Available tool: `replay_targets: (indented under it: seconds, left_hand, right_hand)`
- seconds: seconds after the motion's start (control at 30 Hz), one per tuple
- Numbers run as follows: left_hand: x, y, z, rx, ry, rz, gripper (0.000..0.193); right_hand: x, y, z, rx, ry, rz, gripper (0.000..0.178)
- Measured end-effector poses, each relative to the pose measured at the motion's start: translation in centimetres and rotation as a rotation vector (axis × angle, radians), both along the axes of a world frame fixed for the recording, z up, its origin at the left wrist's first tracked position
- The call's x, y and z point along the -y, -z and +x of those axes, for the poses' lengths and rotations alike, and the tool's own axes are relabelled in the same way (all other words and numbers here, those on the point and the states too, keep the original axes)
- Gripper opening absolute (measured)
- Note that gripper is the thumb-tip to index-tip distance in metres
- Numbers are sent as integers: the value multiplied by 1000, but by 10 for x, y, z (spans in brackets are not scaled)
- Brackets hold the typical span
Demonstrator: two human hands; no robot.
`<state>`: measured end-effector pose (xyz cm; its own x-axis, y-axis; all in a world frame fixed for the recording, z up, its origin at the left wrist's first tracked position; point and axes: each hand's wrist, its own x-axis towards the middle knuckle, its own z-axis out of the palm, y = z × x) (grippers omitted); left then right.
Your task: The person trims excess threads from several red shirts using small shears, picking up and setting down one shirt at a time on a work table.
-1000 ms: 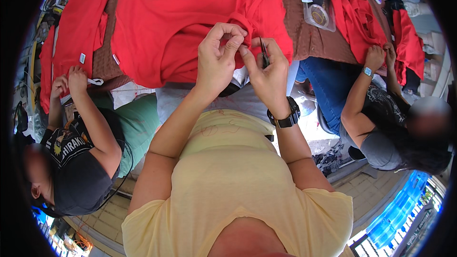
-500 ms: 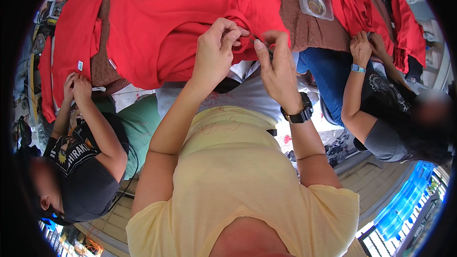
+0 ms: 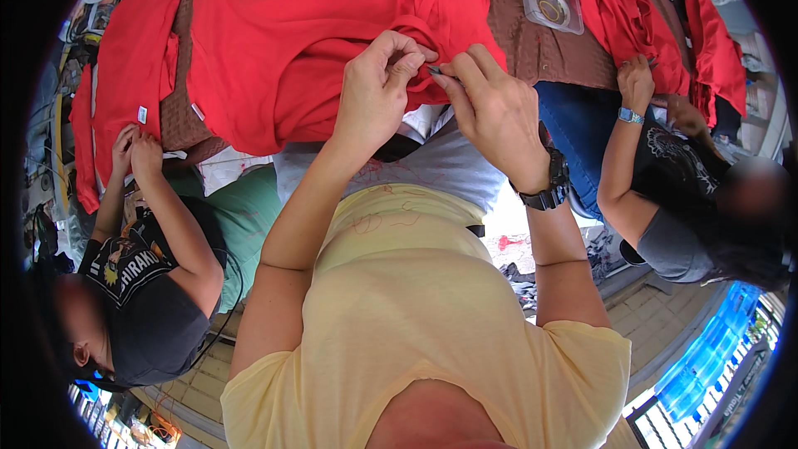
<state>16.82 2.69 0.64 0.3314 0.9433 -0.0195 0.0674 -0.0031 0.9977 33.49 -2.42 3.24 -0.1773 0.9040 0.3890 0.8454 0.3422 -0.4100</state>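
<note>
Red cloth [image 3: 299, 25] pinched at its bunched edge

The cloth fills the upper middle of the frame, spread over a brown cover [image 3: 565, 62], with its near edge drooping toward the lap and folds gathered just right of centre. The left hand [image 3: 381, 79] is nearly closed there, thumb and forefinger bent together on a bit of the gathered edge; whether a thread lies between the tips is too small to tell. Just beside it, the right hand [image 3: 497, 104] is closed in a pinch around a small dark tool [image 3: 435, 70], only its tip showing, aimed at those folds.

By its loose creases, the cloth should be light, soft and limp, with little risk of breaking or slipping; it would sag or bunch rather than hold a shape. A fingertip pinch on the gathered edge seems the best hold, close to the tool, keeping slack folds clear of its point. The tool looks slim and stiff, best gripped behind the tip.
</note>
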Motion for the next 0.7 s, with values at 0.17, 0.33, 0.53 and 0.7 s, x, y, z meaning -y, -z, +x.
replay_targets:
  seconds: [0.17,0.33,0.53,0.7]
  left_hand:
    - [0,2,3,37,11,1,7]
    - [0,13,0,39,-86,71,6]
    - [11,-48,-76,-621,312,89,27]
    - [10,-5,-10,-601,48,690,45]
  right_hand:
    - [-1,1,-3,42,6,27,14]
    - [-5,-1,-8,63,-46,22,14]
    - [0,-5,48,-636,293,-59,22]
    - [-13,39,25,-695,253,-276,25]
